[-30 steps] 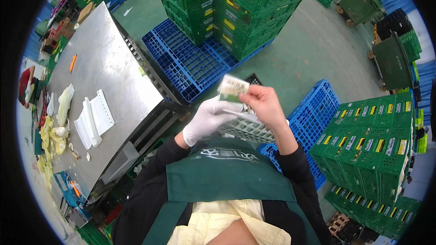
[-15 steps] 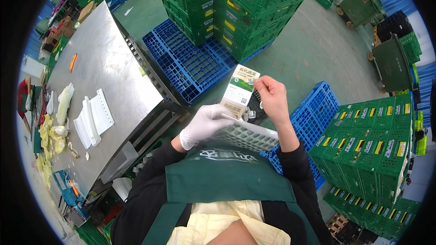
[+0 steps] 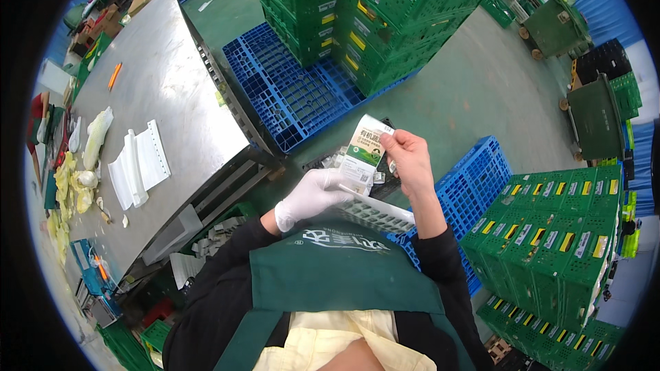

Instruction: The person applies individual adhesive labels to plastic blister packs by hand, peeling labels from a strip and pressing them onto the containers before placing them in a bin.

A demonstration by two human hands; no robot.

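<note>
A strip of printed labels (image 3: 365, 149), white, green and beige, hangs in front of my apron. My bare right hand (image 3: 408, 158) is closed with a pinch on the upper right end of the strip. In a white glove, my left hand (image 3: 313, 197) is closed at the strip's lower end, on the edge of a white sheet (image 3: 378, 214) with a grid of grey-green patches. That sheet reaches across below both hands, near my apron. The left fingertips are partly hidden. Behind the labels sits a dark crate (image 3: 317, 163) with small white pieces in it.
A steel table (image 3: 165, 62) at the left bears white sheets (image 3: 137, 165), an orange pen (image 3: 115, 75) and yellowish leaf scraps (image 3: 69, 196). Green crates (image 3: 371, 20) stand stacked on a blue pallet (image 3: 275, 89) ahead. More green crates (image 3: 543, 227) and another blue pallet (image 3: 474, 178) are at the right.
The label strip has shifted lower and its upper end now curls over at my right hand. The patterned sheet shows less of its face. My view has shifted slightly.
</note>
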